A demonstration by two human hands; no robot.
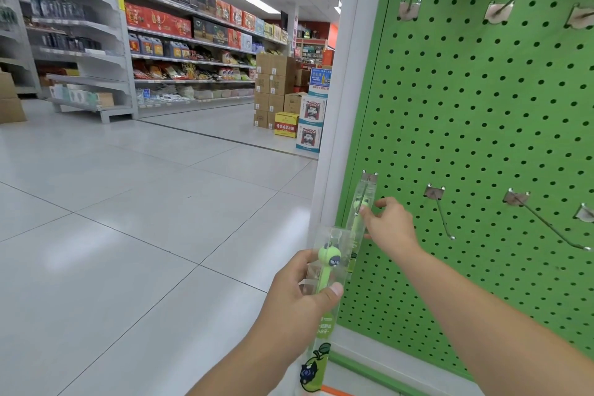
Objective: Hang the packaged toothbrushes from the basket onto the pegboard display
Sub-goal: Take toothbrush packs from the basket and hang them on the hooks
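Upright, both toothbrush packs: left hand grips one, right hand pinches the hooked one.

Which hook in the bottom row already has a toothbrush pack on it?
The leftmost hook, by the white frame. A clear toothbrush pack hangs there, the right hand touching it. The hooks to its right are bare.

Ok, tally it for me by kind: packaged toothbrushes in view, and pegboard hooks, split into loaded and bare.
Packaged toothbrushes: 2, one gripped in the left hand, one on the lower-left hook, pinched by the right hand
Hooks carrying a pack: 1
Bare hooks, counting those cut off at the frame's right edge: 6
Total: 9
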